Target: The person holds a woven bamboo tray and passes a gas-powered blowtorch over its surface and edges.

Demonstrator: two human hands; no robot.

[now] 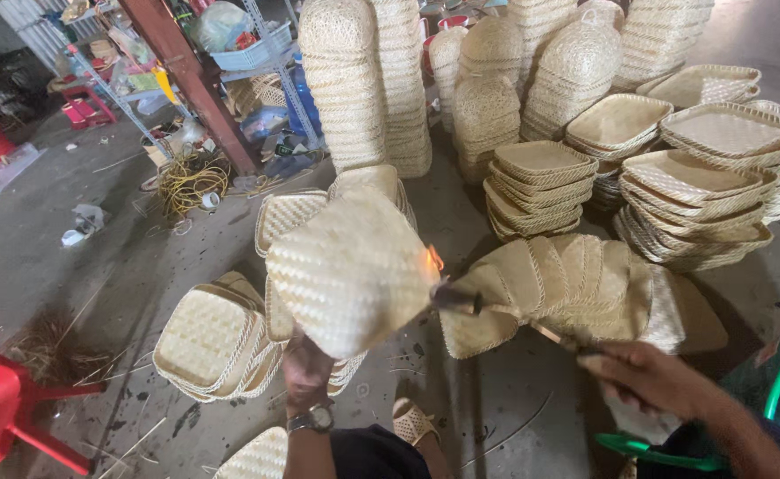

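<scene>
Singeing woven square basket, torch

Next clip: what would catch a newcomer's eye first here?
The small orange flame at centre frame, where a metal torch in the right hand meets the edge of a pale woven bamboo basket held up by the left hand. Then the tall stacks of woven baskets filling the back and right of the concrete floor.
</scene>
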